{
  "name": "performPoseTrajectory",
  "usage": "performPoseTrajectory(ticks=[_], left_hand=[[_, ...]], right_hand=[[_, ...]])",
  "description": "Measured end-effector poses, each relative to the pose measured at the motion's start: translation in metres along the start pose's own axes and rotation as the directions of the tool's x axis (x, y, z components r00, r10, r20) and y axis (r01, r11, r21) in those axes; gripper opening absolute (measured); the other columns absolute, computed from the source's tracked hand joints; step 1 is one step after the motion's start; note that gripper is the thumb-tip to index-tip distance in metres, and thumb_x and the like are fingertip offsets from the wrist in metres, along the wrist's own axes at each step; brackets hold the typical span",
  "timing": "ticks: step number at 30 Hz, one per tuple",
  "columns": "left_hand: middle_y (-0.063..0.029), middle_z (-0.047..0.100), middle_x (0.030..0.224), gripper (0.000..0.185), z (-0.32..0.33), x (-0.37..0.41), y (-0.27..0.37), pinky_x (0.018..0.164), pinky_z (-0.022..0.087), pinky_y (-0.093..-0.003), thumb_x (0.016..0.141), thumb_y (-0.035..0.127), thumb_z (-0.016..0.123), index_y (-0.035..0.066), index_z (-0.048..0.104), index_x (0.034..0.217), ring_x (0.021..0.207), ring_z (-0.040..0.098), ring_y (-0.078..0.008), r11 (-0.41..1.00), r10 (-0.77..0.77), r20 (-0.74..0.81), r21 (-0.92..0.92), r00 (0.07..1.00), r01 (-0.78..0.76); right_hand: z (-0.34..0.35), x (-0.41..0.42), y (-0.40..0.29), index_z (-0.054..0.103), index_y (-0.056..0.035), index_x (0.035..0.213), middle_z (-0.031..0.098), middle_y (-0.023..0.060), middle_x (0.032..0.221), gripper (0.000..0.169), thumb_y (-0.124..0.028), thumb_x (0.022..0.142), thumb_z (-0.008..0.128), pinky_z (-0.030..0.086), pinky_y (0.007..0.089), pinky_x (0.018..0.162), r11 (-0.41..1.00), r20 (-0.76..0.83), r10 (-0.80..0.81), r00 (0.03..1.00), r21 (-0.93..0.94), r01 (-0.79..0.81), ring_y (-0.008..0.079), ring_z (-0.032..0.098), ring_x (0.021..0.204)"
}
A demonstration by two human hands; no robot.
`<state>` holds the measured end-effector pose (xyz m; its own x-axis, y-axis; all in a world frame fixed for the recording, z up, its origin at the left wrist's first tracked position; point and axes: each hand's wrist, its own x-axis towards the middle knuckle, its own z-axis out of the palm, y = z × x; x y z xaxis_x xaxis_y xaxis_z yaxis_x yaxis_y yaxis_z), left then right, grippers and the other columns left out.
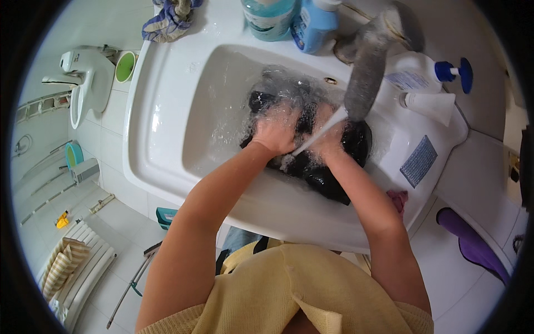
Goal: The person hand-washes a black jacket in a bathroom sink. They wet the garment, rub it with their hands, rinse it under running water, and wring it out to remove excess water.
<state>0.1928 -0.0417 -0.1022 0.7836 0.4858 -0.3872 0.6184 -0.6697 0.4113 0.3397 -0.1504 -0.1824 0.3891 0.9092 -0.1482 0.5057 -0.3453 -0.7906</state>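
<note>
A black cloth [327, 181], soaked and bunched, lies in the water of a white washbasin [208, 121]. My left hand [275, 127] presses into its left part, back of the hand up. On the cloth's right part is my right hand [327, 135], close beside the left. Splashing water and foam blur the fingers of both, so their grip is hidden. From a grey faucet [367, 79] above the right hand, a stream of water [319, 132] runs down between my hands.
A teal bottle [269, 18] and a blue bottle [315, 25] stand behind the basin. To the right are a pump bottle [411, 73], a white tube [431, 106], a grey scrub pad [419, 160] and a dark red cloth [397, 200]. A checked rag [169, 21] lies at back left.
</note>
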Motion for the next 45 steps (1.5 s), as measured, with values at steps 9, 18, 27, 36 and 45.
performPoseTrajectory(ticks=[9,18,27,36,45], left_hand=[[-0.0191,0.059,0.121,0.042,-0.016,0.05,-0.014,0.091,0.048,-0.045,0.08,0.028,0.062,0.006,0.057,0.116,0.109,0.058,-0.0375,0.986,-0.101,0.021,-0.134,0.995,0.103],[-0.0173,0.058,0.121,0.057,-0.018,0.033,-0.035,0.096,0.044,-0.0418,0.072,0.032,0.072,0.013,0.057,0.123,0.116,0.052,-0.0368,0.803,-0.009,-0.305,-0.569,0.952,-0.175],[-0.0156,0.047,0.138,0.06,0.003,-0.012,-0.034,0.11,0.03,-0.0447,0.086,0.01,0.053,0.019,0.037,0.143,0.125,0.045,-0.0355,0.981,0.091,-0.448,-0.115,0.889,-0.158],[-0.0047,0.05,0.118,0.044,0.014,-0.006,-0.008,0.098,0.038,-0.0547,0.086,0.018,0.054,0.02,0.055,0.13,0.114,0.045,-0.0282,0.926,0.188,-0.325,0.374,0.927,-0.057],[-0.0175,0.05,0.131,0.076,-0.019,-0.014,-0.037,0.103,0.04,-0.0434,0.068,-0.004,0.055,0.022,0.046,0.139,0.119,0.048,-0.0397,0.931,0.2,-0.348,-0.224,0.916,-0.288]], right_hand=[[0.002,0.052,0.026,0.064,0.0005,0.106,0.065,0.0183,0.09,0.028,-0.016,0.084,0.056,0.048,0.0456,0.078,0.753,-0.121,-0.193,0.974,-0.655,0.067,0.0391,0.061,0.081],[-0.045,0.023,-0.056,0.062,-0.0002,0.106,0.064,0.0274,0.097,0.04,-0.029,0.078,0.064,0.048,0.0469,0.082,0.991,-0.226,-0.007,0.974,-0.13,-0.023,0.0425,0.062,0.094],[-0.092,-0.049,-0.065,0.057,-0.0017,0.109,0.057,0.0157,0.115,0.041,-0.016,0.074,0.072,0.036,0.0462,0.1,0.925,-0.245,-0.289,0.925,-0.322,0.203,0.0369,0.05,0.116],[-0.08,-0.1,-0.112,0.064,-0.0115,0.076,0.047,0.0076,0.135,0.03,-0.038,0.072,0.078,0.022,0.067,0.099,0.826,0.079,-0.319,0.944,-0.465,0.318,0.0476,0.029,0.131],[-0.024,-0.031,-0.109,0.067,-0.0018,0.111,0.04,0.0252,0.137,0.058,-0.044,0.071,0.071,0.02,0.0603,0.111,0.662,0.309,0.126,0.943,-0.734,0.152,0.0481,0.03,0.128]])
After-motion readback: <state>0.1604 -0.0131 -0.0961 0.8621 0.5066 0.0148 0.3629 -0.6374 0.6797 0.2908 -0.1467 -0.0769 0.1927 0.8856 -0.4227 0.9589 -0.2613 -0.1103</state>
